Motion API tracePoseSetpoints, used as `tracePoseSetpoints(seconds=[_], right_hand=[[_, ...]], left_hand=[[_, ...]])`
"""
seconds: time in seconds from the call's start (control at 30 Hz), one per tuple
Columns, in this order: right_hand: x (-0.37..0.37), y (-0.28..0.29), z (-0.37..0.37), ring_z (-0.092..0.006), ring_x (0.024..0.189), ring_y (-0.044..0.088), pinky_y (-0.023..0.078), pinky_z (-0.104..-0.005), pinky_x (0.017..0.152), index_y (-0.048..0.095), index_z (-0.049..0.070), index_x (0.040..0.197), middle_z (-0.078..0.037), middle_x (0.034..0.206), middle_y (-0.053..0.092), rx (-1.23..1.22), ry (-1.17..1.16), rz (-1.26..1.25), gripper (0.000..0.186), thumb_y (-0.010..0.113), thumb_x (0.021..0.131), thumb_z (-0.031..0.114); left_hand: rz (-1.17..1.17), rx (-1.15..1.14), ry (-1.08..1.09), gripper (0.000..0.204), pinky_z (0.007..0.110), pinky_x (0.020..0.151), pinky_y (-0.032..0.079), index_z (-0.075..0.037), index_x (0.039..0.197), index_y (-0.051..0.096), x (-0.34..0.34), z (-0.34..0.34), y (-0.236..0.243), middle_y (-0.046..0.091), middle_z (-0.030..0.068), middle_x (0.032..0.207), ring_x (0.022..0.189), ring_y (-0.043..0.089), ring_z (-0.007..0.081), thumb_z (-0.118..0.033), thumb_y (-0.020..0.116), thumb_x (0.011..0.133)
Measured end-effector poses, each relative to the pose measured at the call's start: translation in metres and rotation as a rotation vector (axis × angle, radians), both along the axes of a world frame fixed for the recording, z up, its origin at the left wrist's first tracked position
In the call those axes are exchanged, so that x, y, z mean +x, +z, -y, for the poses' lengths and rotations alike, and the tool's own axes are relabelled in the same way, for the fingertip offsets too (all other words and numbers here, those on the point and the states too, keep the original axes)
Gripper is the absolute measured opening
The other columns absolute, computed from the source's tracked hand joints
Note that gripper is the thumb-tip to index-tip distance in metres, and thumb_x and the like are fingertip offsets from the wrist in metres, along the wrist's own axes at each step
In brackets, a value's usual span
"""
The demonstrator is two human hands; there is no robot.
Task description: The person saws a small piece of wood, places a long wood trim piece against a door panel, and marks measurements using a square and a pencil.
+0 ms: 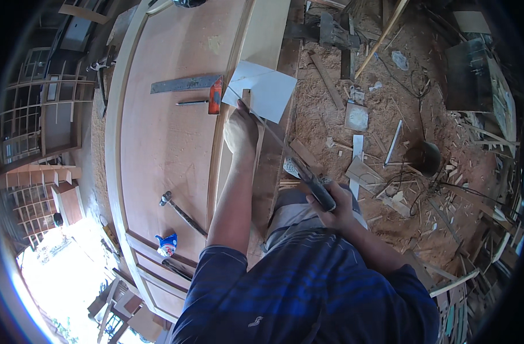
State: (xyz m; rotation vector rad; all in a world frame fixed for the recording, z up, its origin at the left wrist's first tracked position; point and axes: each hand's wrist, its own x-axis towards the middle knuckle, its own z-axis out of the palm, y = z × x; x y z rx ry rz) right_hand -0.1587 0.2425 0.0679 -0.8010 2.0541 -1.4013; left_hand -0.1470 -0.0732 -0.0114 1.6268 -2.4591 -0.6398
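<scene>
My right hand [333,206] is closed round the dark handle of a long, thin hand tool [313,186]. Its narrow shaft slants up and left past my left hand, its tip over a white square sheet [268,86]; whether it is a saw seen edge-on or a file, I cannot tell. My left hand [241,131] is closed on a narrow wood strip [246,93], whose end shows over the sheet. Both lie at the right edge of a large framed wooden panel [176,137]. Left of that hand are a try square [184,84] with a red stock and a pencil [192,103].
A hammer [182,212] and a blue-and-white packet [167,245] rest on the panel's nearer part. To the right, sawdust, offcuts and a wood slat [326,80] cover the ground around a dark round container [424,159]. Wooden frames [38,120] stand at far left.
</scene>
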Motion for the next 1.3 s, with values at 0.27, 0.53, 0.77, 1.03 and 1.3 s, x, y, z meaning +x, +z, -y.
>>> tracePoseSetpoints(seconds=[0.27, 0.53, 0.77, 1.03, 1.3], right_hand=[[0.024, -0.015, 0.006, -0.0265, 0.072, 0.079, 0.059, -0.0374, 0.067, 0.062, 0.007, 0.135, -0.012, 0.088, 0.078, -0.187, -0.096, 0.224, 0.049, 0.088, 0.096, 0.022], [0.024, -0.014, 0.009, -0.023, 0.073, 0.079, 0.06, -0.033, 0.07, 0.044, 0.004, 0.169, -0.013, 0.097, 0.08, -0.176, 0.076, 0.165, 0.086, 0.087, 0.098, 0.03], [0.018, -0.012, 0.012, -0.0222, 0.074, 0.079, 0.059, -0.0333, 0.072, 0.046, 0.005, 0.168, -0.012, 0.099, 0.081, -0.147, 0.059, 0.181, 0.084, 0.086, 0.098, 0.028], [0.006, -0.013, 0.022, -0.0264, 0.078, 0.081, 0.06, -0.0355, 0.074, 0.046, 0.006, 0.169, -0.013, 0.097, 0.081, -0.137, 0.064, 0.158, 0.08, 0.082, 0.101, 0.029], [0.003, -0.007, 0.005, -0.0303, 0.08, 0.082, 0.061, -0.0386, 0.075, 0.046, 0.01, 0.169, -0.015, 0.099, 0.081, -0.115, 0.071, 0.178, 0.078, 0.08, 0.101, 0.03]], left_hand=[[-0.155, 0.126, 0.113, 0.072, 0.051, 0.068, 0.06, -0.002, 0.085, 0.083, 0.004, 0.001, -0.009, 0.077, 0.0204, 0.074, 0.073, 0.079, 0.0409, -0.054, 0.046, 0.118], [-0.187, 0.043, 0.065, 0.071, 0.046, 0.066, 0.058, -0.002, 0.084, 0.08, 0.007, 0.002, -0.008, 0.079, 0.0154, 0.075, 0.071, 0.08, 0.0331, -0.054, 0.047, 0.118], [-0.239, 0.077, 0.063, 0.07, 0.044, 0.064, 0.058, -0.004, 0.082, 0.08, 0.005, -0.001, -0.006, 0.078, 0.0116, 0.07, 0.067, 0.079, 0.0279, -0.054, 0.05, 0.118], [-0.198, 0.059, 0.052, 0.07, 0.043, 0.063, 0.057, -0.003, 0.081, 0.08, 0.005, -0.001, -0.007, 0.078, 0.0108, 0.072, 0.067, 0.078, 0.0249, -0.054, 0.049, 0.119], [-0.158, 0.081, 0.078, 0.06, 0.043, 0.064, 0.058, -0.002, 0.084, 0.08, 0.001, -0.003, 0.0, 0.079, 0.012, 0.072, 0.068, 0.079, 0.0262, -0.044, 0.052, 0.117]])
